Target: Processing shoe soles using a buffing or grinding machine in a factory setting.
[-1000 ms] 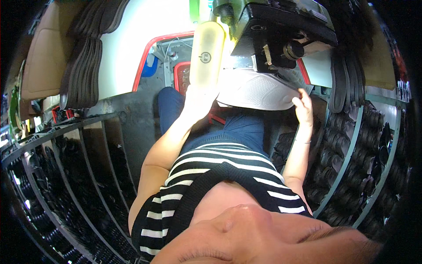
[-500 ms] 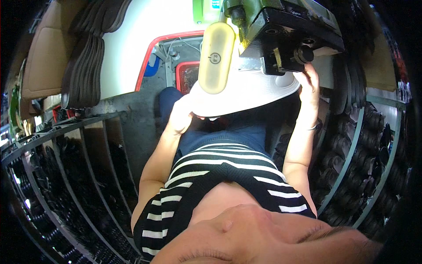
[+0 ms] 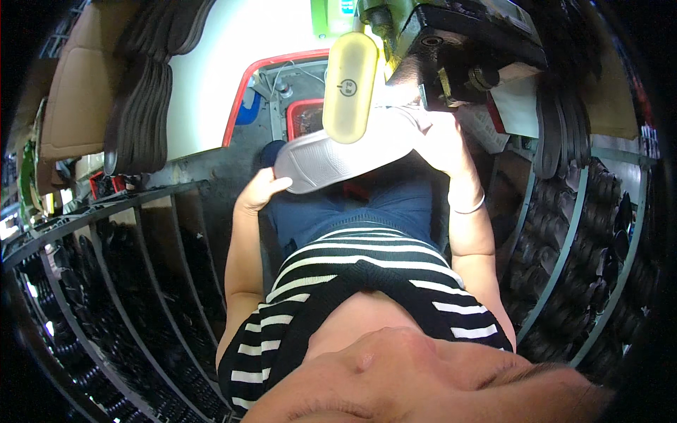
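Note:
A pale grey shoe sole point(image 3: 321, 163) with a raised rim and a textured patch stretches between my hands, tilted, above my lap. My left hand point(image 3: 262, 189) pinches its left end, thumb on top. At its right end my right hand point(image 3: 446, 146) is closed on the edge; bright light washes out the fingers there. Just above my right hand is the black head of a sewing-type machine point(image 3: 472, 60), with the sole lying apart from it on the near side. A yellowish oblong lamp point(image 3: 350, 88) hangs in front of the sole and hides part of its far edge.
The white tabletop point(image 3: 204, 77) has a red-edged cut-out. Dark soles point(image 3: 137, 120) hang stacked at its left, more dark soles point(image 3: 560, 134) at its right. Metal racks point(image 3: 151, 240) full of dark pieces flank me. A red bin point(image 3: 303, 113) stands below.
The sole has come away from the machine, toward the left, and turned so its textured face shows. My right hand moved left and nearer; my left hand shifted left to the sole's end.

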`<action>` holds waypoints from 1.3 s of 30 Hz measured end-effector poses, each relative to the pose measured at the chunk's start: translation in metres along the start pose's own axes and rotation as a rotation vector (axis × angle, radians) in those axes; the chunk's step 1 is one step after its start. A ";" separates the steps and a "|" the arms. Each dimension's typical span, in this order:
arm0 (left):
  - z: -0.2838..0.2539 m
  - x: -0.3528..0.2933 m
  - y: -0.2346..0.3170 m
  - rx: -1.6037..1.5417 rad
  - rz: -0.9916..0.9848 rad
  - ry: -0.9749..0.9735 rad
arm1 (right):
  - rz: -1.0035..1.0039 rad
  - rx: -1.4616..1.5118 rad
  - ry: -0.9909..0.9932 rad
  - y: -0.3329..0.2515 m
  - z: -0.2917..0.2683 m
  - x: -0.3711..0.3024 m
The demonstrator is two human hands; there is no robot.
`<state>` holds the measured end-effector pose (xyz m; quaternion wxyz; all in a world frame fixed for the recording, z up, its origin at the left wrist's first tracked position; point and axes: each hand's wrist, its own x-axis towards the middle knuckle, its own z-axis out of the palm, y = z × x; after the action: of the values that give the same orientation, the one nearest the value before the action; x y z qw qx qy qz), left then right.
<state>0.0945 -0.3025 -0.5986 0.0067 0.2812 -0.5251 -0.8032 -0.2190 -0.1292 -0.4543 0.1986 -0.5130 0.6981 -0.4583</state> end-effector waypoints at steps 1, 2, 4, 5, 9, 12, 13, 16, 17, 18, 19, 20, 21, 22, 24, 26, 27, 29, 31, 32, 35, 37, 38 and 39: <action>0.004 0.004 -0.001 0.079 -0.098 -0.055 | -0.048 -0.052 -0.023 -0.004 -0.001 0.004; 0.012 0.010 0.006 0.208 -0.130 -0.123 | -0.095 -0.101 -0.051 -0.009 -0.001 0.008; 0.041 0.014 0.035 0.409 -0.088 -0.169 | -0.143 -0.107 -0.103 -0.010 0.010 0.018; 0.066 0.026 0.053 0.477 0.008 -0.203 | -0.169 -0.164 -0.132 -0.015 0.006 0.020; 0.159 0.065 0.115 0.179 0.521 -0.021 | -0.064 -0.328 0.088 0.015 0.000 0.000; 0.167 0.088 0.115 0.131 0.395 0.037 | 0.182 0.144 0.113 0.022 0.020 -0.027; 0.173 0.090 0.115 0.131 0.398 0.032 | 0.153 0.371 0.130 0.039 0.030 -0.044; 0.181 0.086 0.107 0.224 0.419 0.267 | 0.435 0.228 -0.365 0.071 0.052 -0.122; 0.183 0.084 0.104 0.225 0.411 0.267 | 0.534 0.199 -0.511 0.093 0.054 -0.144; 0.181 0.080 0.101 0.287 0.476 0.330 | 0.597 0.293 -0.467 0.098 0.046 -0.153; 0.181 0.077 0.099 0.348 0.541 0.385 | 0.665 0.382 -0.416 0.104 0.034 -0.161; 0.180 0.075 0.097 0.346 0.532 0.388 | 0.711 0.314 -0.379 0.115 0.013 -0.168; 0.179 0.074 0.094 0.349 0.550 0.403 | 0.755 0.245 -0.343 0.127 -0.007 -0.172; 0.177 0.075 0.090 0.352 0.570 0.418 | 0.712 0.353 -0.216 0.124 -0.026 -0.168; 0.172 0.076 0.087 0.335 0.554 0.394 | 0.595 0.482 -0.005 0.115 -0.064 -0.149; 0.172 0.077 0.084 0.317 0.541 0.361 | 0.472 0.485 0.162 0.128 -0.098 -0.137; 0.174 0.077 0.083 0.306 0.540 0.369 | 0.416 0.467 0.238 0.132 -0.108 -0.126; 0.174 0.074 0.082 0.298 0.541 0.387 | 0.337 0.645 0.334 0.130 -0.123 -0.097; 0.172 0.070 0.084 0.158 0.505 0.351 | 0.294 0.586 0.458 0.124 -0.128 -0.066; 0.171 0.071 0.083 0.152 0.509 0.336 | 0.237 0.507 0.426 0.115 -0.136 -0.054; 0.148 0.072 0.063 0.167 0.543 0.296 | 0.181 0.423 0.394 0.096 -0.135 -0.019; 0.125 0.075 0.042 0.077 0.512 0.201 | 0.123 0.385 0.367 0.083 -0.128 -0.005; 0.130 0.072 0.047 0.079 0.579 0.300 | 0.080 0.329 0.357 0.079 -0.127 -0.004; 0.128 0.065 0.054 0.081 0.577 0.300 | 0.082 0.331 0.357 0.071 -0.121 -0.001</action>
<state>-0.0336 -0.2389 -0.5449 0.3004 0.2359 -0.6078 -0.6963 -0.3470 -0.0721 -0.4533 0.1717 -0.3556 0.6578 -0.6413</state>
